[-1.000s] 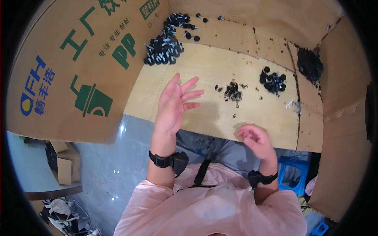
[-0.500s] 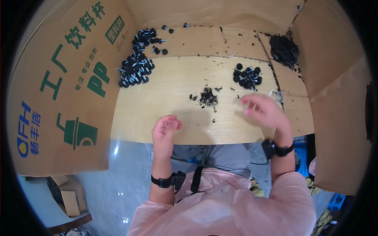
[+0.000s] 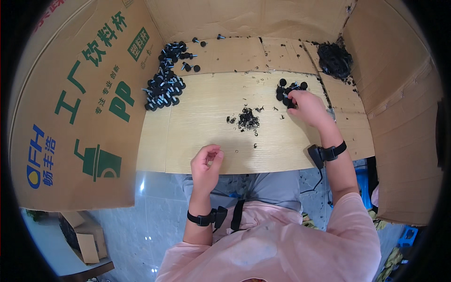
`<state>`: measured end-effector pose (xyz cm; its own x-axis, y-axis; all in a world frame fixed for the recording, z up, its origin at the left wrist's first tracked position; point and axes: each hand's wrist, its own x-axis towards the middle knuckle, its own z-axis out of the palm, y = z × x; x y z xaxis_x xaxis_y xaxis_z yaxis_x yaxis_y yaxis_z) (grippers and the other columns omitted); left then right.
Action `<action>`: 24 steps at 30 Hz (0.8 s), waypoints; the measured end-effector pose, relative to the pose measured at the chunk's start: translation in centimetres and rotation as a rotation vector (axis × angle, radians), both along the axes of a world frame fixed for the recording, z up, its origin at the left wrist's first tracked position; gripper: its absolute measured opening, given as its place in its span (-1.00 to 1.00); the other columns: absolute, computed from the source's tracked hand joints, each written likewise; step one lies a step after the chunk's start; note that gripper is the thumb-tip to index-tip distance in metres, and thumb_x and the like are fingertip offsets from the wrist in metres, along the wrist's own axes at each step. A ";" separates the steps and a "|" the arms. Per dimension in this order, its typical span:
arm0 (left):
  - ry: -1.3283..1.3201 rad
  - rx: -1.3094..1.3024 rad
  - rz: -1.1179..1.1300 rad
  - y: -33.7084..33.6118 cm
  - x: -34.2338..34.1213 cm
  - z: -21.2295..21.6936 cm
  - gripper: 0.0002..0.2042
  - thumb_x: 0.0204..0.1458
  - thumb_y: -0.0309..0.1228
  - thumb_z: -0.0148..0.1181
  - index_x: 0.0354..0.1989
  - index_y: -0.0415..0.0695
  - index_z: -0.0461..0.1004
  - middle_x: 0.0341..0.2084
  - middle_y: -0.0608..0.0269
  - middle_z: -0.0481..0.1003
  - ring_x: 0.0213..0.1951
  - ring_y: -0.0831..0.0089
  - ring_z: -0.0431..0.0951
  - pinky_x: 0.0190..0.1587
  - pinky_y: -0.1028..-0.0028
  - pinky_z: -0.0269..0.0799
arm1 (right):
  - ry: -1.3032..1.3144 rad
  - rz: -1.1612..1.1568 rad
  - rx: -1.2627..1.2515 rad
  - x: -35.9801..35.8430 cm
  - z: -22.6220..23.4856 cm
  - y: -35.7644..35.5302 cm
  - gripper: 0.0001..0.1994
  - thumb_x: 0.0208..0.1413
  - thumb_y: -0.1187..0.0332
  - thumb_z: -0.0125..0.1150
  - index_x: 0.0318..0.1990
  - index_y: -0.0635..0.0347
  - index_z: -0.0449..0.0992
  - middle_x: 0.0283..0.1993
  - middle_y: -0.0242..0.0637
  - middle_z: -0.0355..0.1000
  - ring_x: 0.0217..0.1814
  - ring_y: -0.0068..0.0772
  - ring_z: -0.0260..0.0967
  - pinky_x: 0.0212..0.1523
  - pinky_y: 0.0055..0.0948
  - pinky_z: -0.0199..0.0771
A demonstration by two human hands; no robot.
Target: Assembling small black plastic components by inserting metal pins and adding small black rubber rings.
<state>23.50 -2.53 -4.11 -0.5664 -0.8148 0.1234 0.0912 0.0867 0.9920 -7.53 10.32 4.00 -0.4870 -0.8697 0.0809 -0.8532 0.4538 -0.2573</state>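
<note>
- Big bolt heap [image 3: 164, 89] — left of the rings [image 3: 248, 120] and beyond them.
- Left hand [image 3: 206, 164]: nearer the person than the rings, fingers loosely curled; cannot tell if they pinch anything.
- Rings: a loose black pile on the board [image 3: 199, 122].
- Small bolt heap [image 3: 287, 90]: right of the rings, slightly beyond.
- Right hand [image 3: 307, 107]: right of the rings, fingertips at the small bolt heap — cannot tell whether pinching a bolt.

On a flat, pale wood-toned board [image 3: 197, 134], small curved black clips [image 3: 248, 119] are heaped; behind-left, black round-headed metal bolts [image 3: 164, 90] are piled; behind-right, a smaller black round-headed cluster [image 3: 283, 89] is set; beyond it, a tangled black bundle [image 3: 335, 60] is placed.
</note>
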 end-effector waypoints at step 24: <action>0.312 0.533 -0.135 -0.7 -4.6 1.2 -0.90 0.15 -0.47 0.04 -0.25 -0.22 0.43 -0.55 0.21 0.48 -0.55 0.49 0.46 -0.47 0.54 0.39 | -1.365 0.646 -0.554 9.7 -7.1 -6.6 -0.68 -0.13 0.75 0.24 -0.21 0.25 0.40 -0.08 -0.28 0.23 -0.06 -0.48 0.32 -0.04 -0.48 0.41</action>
